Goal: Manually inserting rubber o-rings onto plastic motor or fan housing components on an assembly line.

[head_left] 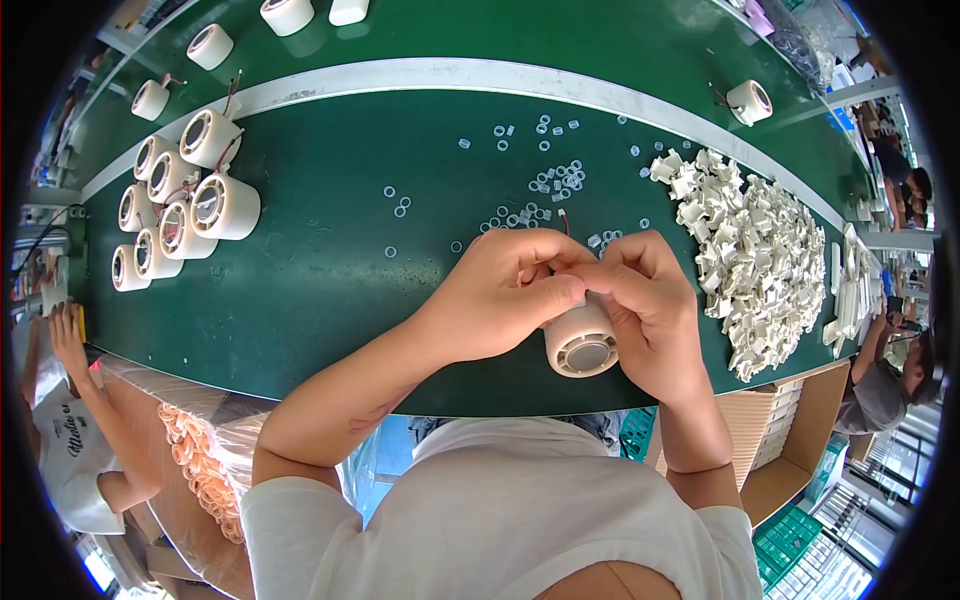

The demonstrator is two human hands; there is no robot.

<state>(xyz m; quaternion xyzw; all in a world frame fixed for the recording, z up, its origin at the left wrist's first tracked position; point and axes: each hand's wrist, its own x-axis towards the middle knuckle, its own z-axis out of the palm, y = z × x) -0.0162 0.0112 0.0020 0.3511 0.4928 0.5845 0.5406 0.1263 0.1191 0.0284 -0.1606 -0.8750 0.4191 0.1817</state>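
A cream cylindrical housing with a vented ring and a grey round centre is tilted toward me at the table's front. My right hand curls round its right side, thumb and forefinger pinched over its top. From the left, my left hand comes in with fingers closed, its thumb and fingertips meeting the right ones above the housing. What the left fingertips pinch is hidden. A thin dark red wire with a small white connector sticks up behind the hands. Small clear plastic rings lie scattered just beyond.
Similar cream housings with wires are grouped at the left. At the right spreads a big heap of small white plastic parts. More housings stand on a raised back shelf. An open cardboard box is lower right; people are at both sides.
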